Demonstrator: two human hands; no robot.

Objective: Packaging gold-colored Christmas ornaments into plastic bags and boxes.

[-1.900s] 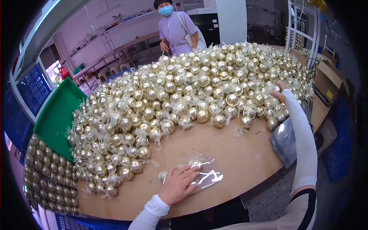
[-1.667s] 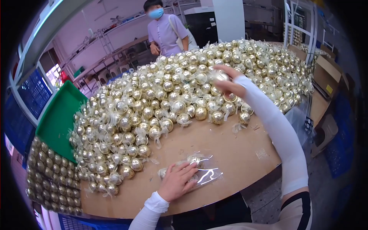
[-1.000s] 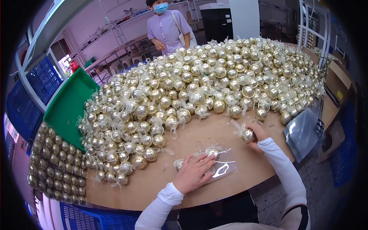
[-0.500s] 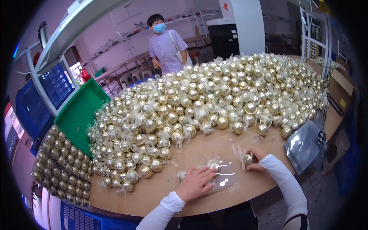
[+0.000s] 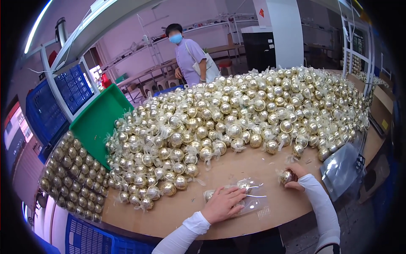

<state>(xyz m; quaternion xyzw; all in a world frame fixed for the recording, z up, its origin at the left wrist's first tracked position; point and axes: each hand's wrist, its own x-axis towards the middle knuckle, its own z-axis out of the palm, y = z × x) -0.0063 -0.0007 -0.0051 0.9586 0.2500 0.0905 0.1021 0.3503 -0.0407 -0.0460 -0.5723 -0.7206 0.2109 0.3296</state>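
A shiny gold ball ornament (image 5: 289, 176) with a pale sheer ribbon is held between the thumb and fingers of my right hand (image 5: 298, 178), just above the brown tabletop. My left hand (image 5: 224, 205) lies flat, fingers stretched, over a clear plastic bag (image 5: 259, 199). Inside or under that bag are a few more gold balls (image 5: 244, 186), partly covered by my palm; how many, I cannot tell. Beyond both hands rises a large heap of the same ribboned gold balls (image 5: 237, 118).
A green tray (image 5: 95, 122) leans left of the heap, beside stacked packs of gold balls (image 5: 76, 180). Clear plastic bags (image 5: 342, 167) lie at the table's right edge, near a cardboard box (image 5: 384, 108). Behind the heap stands a masked person (image 5: 192, 59). A blue crate (image 5: 86, 237) sits below.
The whole view has shifted slightly. My right hand has moved a little right with the gold ball, whose ribbon now hangs differently. My left hand stays on the bag. The person behind has turned.
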